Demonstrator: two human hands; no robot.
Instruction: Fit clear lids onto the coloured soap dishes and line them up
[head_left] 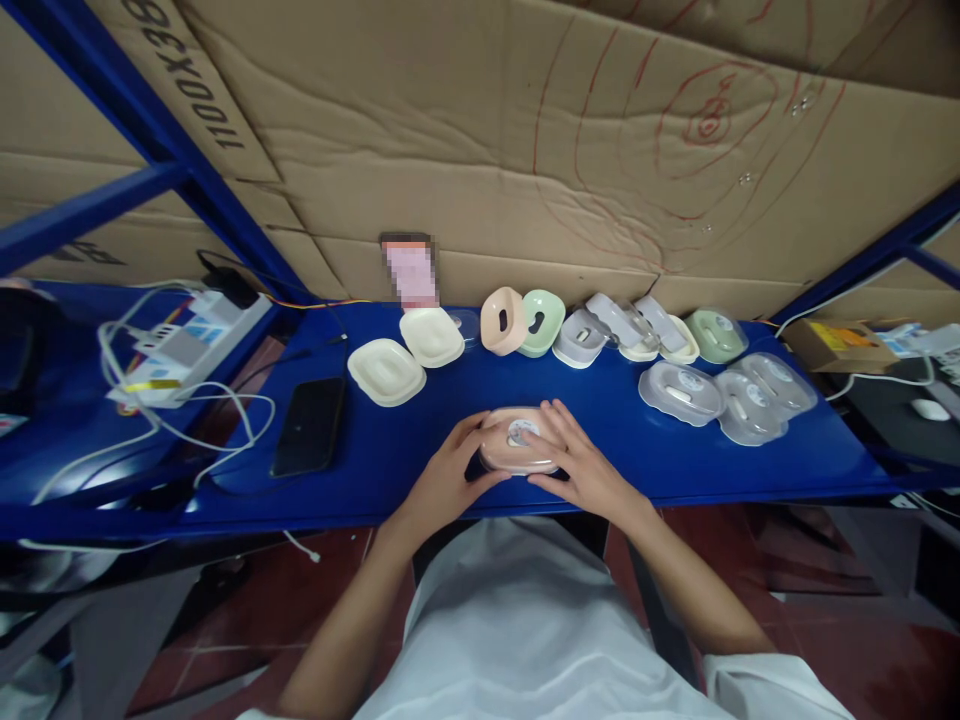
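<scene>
A pink plastic box (536, 458) with a clear lid and a round label lies on the blue table near its front edge. My left hand (461, 465) grips its left side, thumb at the front edge and fingers on the lid. My right hand (581, 460) holds the right side the same way. Behind it stand a peach plastic box (503, 320) and a green plastic box (543, 322), each with a dark oval opening. Cream plastic pieces (387, 373) lie to the left of them. Several clear-lidded boxes (681, 392) sit at the right.
A black phone (308, 426) lies on the table at left, beside white cables and a power strip (196, 345). Another phone (411, 272) leans on the cardboard wall (450, 150). Blue frame posts (161, 140) flank the table; a small carton (840, 345) stands far right.
</scene>
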